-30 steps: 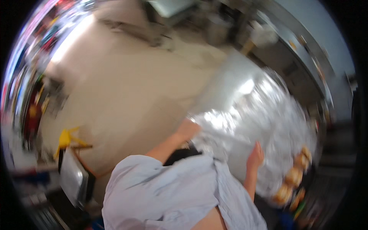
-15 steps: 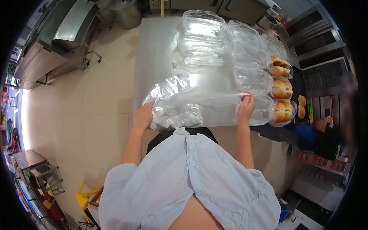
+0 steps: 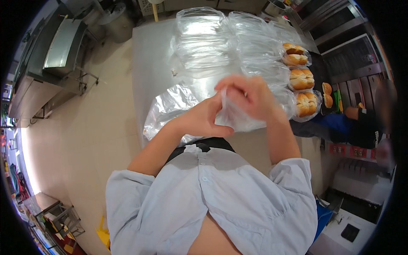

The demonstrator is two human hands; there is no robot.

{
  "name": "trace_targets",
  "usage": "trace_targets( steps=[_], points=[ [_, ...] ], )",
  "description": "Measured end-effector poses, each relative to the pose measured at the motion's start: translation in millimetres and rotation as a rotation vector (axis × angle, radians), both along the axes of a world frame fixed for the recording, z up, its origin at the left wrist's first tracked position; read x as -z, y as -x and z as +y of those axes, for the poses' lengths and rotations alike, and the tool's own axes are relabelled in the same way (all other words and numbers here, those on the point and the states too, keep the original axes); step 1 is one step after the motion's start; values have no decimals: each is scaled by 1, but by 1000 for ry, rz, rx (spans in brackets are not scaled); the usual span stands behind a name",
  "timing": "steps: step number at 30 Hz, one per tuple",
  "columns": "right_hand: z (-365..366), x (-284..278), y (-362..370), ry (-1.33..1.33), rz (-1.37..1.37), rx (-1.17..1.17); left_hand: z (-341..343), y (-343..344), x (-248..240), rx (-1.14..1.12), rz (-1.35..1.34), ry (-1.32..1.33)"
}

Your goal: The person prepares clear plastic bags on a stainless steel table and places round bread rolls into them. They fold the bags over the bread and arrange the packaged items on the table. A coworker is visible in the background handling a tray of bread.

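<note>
A clear plastic bag [image 3: 239,118] is gathered between my two hands over the table's near edge. My left hand [image 3: 203,119] has its fingers at the bag's left edge, fingertips partly hidden by the film, the thumb stretched out below. My right hand [image 3: 255,98] curls over the top of the bag, thumb and forefinger bent toward the left fingers; motion smears it. To the left, a stack of loose clear bags [image 3: 172,103] lies flat on the metal table [image 3: 148,55], partly under my left forearm.
Several clear bags [image 3: 202,40] lie in rows at the back. On the right are bagged bread rolls [image 3: 301,79], with unbagged rolls [image 3: 327,94] beyond. A co-worker's dark-sleeved arm [image 3: 355,127] reaches in at right. A steel bench [image 3: 63,42] stands far left.
My hands have come together from wide apart, the left moving right and the right moving left. The bag stretched between them is now bunched up. The whole view has shifted slightly.
</note>
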State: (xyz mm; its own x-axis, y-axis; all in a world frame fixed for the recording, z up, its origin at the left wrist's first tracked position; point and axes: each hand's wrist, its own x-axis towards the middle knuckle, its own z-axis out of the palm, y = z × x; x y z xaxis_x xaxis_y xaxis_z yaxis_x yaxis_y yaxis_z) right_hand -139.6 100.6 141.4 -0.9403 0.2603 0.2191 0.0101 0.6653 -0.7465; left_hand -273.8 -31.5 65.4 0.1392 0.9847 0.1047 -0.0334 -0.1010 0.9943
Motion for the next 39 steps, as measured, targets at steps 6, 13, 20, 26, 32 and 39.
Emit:
trace_targets(
  steps=[6, 13, 20, 26, 32, 39],
  points=[
    [59, 67, 9, 1157, 220, -81, -16, 33, 49, 877, -602, -393],
    [-83, 290, -11, 660, -185, 6, -48, 19, 42, -742, -699, 297],
    [-78, 168, 14, 1306, 142, 40, -72, 20, 85, -831, -318, 379],
    [-61, 184, 5, 1389, -78, 487, -109, 38, 113, -442, 660, 720],
    [-94, 185, 1, 1149, -13, 629, -119, 21, 100, -638, 518, 512],
    [-96, 177, 21, 1143, -133, 521, -82, -20, 111, -800, 21, 181]
  ],
)
